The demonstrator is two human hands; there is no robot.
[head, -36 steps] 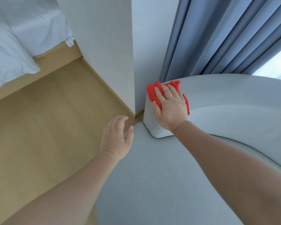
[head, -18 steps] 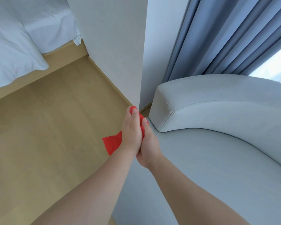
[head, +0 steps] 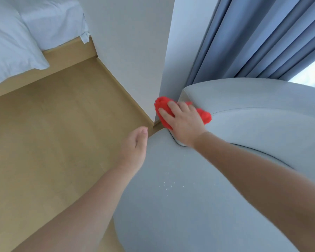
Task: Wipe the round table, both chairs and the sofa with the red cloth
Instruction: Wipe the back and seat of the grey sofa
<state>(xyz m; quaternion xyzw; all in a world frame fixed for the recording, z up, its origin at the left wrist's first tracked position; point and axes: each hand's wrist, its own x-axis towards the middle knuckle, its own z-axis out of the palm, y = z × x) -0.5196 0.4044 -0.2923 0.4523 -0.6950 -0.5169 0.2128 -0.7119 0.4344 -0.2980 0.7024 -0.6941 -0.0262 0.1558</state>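
A pale grey sofa (head: 244, 99) with a curved backrest fills the right and lower part of the view. My right hand (head: 184, 122) lies flat on the red cloth (head: 164, 108), pressing it against the left end of the backrest. The cloth bunches out on both sides of the hand. My left hand (head: 135, 148) hovers over the seat's left edge, fingers loosely curled, holding nothing. Small white crumbs (head: 168, 185) dot the seat cushion.
A white wall corner (head: 140, 60) stands just left of the sofa end. Blue-grey curtains (head: 253, 39) hang behind the backrest. Wooden floor (head: 53, 133) spreads to the left, with a bed and white bedding (head: 16, 37) at the far left.
Half a second ago both hands were together off the sofa's front corner with the cloth. Now my right hand has carried the cloth back up onto the backrest end; my left hand has let go.
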